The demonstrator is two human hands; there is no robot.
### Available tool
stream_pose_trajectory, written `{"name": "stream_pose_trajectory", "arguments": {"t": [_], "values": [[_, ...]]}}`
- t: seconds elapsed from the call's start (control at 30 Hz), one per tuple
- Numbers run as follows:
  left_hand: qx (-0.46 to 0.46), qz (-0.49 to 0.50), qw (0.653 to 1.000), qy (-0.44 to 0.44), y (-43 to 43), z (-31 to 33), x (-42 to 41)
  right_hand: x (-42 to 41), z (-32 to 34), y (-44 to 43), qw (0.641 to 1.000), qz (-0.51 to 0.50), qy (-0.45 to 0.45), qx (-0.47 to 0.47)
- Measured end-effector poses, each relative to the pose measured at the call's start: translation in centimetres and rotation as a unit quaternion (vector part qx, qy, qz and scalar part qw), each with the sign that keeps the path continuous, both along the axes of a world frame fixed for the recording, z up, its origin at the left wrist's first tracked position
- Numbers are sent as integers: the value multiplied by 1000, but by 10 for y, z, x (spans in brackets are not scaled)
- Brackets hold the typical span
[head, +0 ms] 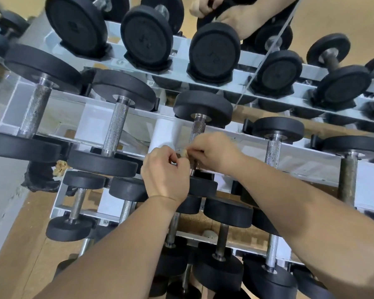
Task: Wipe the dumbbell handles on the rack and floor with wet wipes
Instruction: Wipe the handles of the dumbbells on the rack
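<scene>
A white rack (pixel 307 167) carries rows of black dumbbells with knurled steel handles. My two hands meet in front of the middle shelf, at the lower end of one dumbbell handle (pixel 197 128). A small crumpled beige wipe (pixel 183 153) sits between them. My left hand (pixel 165 174) pinches it with curled fingers from the left. My right hand (pixel 214 153) pinches it from the right, fingertips against the wipe. The lower part of that handle is hidden behind my hands.
A mirror behind the rack reflects the top row of dumbbells and my hands (pixel 222 11). More dumbbells (pixel 222 249) lie on the lowest shelf and the floor below my forearms. A crumpled brownish scrap (pixel 60 167) lies on the left beside black material.
</scene>
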State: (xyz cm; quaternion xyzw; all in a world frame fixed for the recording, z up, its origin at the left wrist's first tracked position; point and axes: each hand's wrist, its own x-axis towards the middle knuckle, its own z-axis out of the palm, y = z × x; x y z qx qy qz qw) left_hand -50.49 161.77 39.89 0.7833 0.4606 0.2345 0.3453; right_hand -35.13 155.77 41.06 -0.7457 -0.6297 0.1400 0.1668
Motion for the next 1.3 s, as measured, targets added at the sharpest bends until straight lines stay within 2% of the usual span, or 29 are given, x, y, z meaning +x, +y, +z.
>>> {"name": "stream_pose_trajectory", "arguments": {"t": [0.07,0.17,0.23,0.33,0.43,0.53,0.67,0.73,0.83,0.9,0.97,1.07,1.17,1.3], "values": [[-5,0,1000,-6,-1,-1,0,9,4,14,996,-72,-32,33],[-13,0,1000,-11,-1,-2,0,11,7,17,984,-174,4,40],[-21,1,1000,-13,1,-2,-1,0,2,6,986,-156,39,38],[-35,-4,999,-27,3,-3,-1,-15,-5,-20,993,-63,93,27],[-41,-6,999,-34,4,-6,-2,-5,-7,-13,997,-31,64,24],[-54,0,998,-41,4,-7,-2,6,-6,9,993,-102,2,67],[-55,2,998,-35,3,-5,-2,5,-6,12,976,-196,39,84],[-58,2,998,-35,3,-5,-2,-5,-10,-1,982,-161,68,71],[-50,-7,998,-43,4,-4,-2,-15,-11,-22,991,-46,124,14],[-47,-10,998,-46,4,-4,-2,-9,-10,-18,994,-8,110,-4],[-50,-6,998,-41,5,-5,-2,2,-8,-2,998,-11,60,13],[-55,1,998,-35,6,-7,-3,19,-2,17,992,-107,15,60],[-62,4,998,-31,5,-6,-3,14,-3,12,980,-172,74,65],[-69,-2,997,-31,4,-2,-3,-10,-8,-17,968,-121,221,-21]]}}
